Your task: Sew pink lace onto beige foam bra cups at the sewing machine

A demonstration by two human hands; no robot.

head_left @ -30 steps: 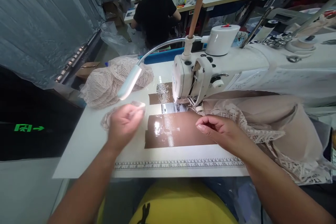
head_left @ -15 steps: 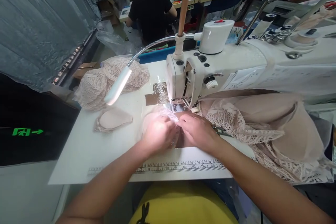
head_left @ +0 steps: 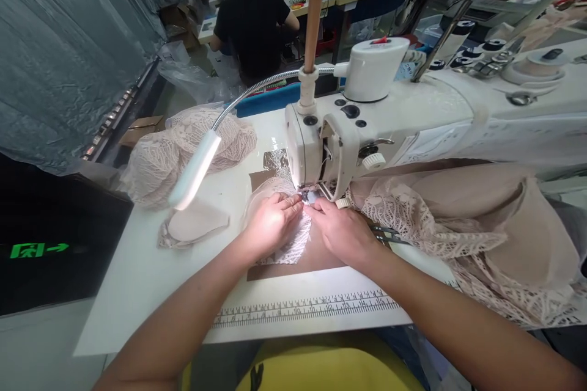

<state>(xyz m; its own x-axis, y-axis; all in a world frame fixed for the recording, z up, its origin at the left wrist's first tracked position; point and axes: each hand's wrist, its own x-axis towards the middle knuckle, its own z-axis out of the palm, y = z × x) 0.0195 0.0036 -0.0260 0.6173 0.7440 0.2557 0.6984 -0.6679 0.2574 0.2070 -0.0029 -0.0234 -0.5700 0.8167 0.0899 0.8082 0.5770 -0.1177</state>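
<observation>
Both hands rest on a small pale lace piece (head_left: 293,245) lying on the brown taped patch in front of a white sewing machine (head_left: 367,119). My left hand (head_left: 270,223) presses the lace flat, its fingertips pointing at the presser foot (head_left: 310,197). My right hand (head_left: 339,229) lies beside it, fingers pinched on the lace edge right at the foot. A padded cup piece (head_left: 195,225) lies on the table left of my left hand, untouched.
A heap of pink lace (head_left: 183,149) sits at the table's back left under the gooseneck lamp (head_left: 195,168). Beige lace fabric (head_left: 477,238) spreads under the machine arm on the right. A printed ruler (head_left: 302,308) runs along the front edge. Another person in black (head_left: 252,21) works at a bench behind.
My left hand put the padded piece down at the left, and both hands came together on a lace piece and pushed it forward up to the presser foot.
</observation>
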